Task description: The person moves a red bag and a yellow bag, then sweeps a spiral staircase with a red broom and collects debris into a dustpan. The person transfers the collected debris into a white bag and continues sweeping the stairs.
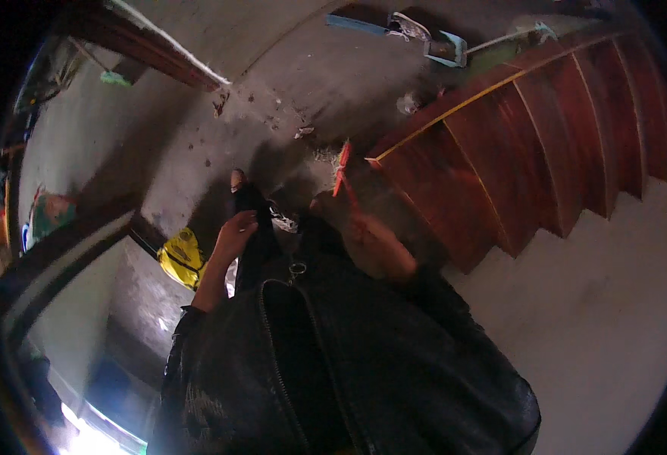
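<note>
My right hand (371, 231) is closed round the thin red handle of a broom. The broom's red head (342, 168) is at the floor, with pale bristles showing on its left side, close to the foot of the stairs. My left hand (236, 231) hangs beside my left leg, its fingers loosely bent and nothing visible in them. A pale crumpled scrap (304, 132) and other small litter lie on the floor ahead of the broom. Between my legs there is some whitish stuff (282, 218) that I cannot make out.
Dark red wooden stairs (515, 144) rise on the right beside a pale wall (591, 303). A light-blue dustpan (447, 49) and a shoe (411, 27) lie at the far side. A yellow bag (182, 258) is on my left, near a door frame (68, 250).
</note>
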A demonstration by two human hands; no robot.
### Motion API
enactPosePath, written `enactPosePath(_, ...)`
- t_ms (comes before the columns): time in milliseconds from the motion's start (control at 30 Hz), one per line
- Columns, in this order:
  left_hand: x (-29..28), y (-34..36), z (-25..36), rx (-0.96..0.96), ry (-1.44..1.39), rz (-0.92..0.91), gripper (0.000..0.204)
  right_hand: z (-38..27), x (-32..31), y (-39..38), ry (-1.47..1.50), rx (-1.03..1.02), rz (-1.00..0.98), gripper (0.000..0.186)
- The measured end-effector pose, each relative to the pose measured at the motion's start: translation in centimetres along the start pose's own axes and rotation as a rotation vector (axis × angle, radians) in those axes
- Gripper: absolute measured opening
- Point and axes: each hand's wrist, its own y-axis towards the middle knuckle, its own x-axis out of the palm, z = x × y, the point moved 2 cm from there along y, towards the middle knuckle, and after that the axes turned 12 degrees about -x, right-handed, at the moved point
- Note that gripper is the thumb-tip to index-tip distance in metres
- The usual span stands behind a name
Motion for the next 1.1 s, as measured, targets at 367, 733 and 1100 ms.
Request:
enactPosePath(367, -15.7, 6.4, 1.7, 0.034, 0.199, -0.102, 0.035, 1.5, 12.0, 5.4, -0.274, -0.3, 0.064, 0.029)
enactPosePath(733, -27.0, 9.1, 0.6, 0.069, 0.181, -0.004, 0.031, 0.8, 14.6, 16.4, -1.378, -0.59, 0.266, 0.046)
enactPosePath(1100, -27.8, 8.0, -1.9, -0.068, 0.199, -0.059, 0.034, 0.4, 13.9, 14.0, -1.397, -0.525, -0.003, 0.042)
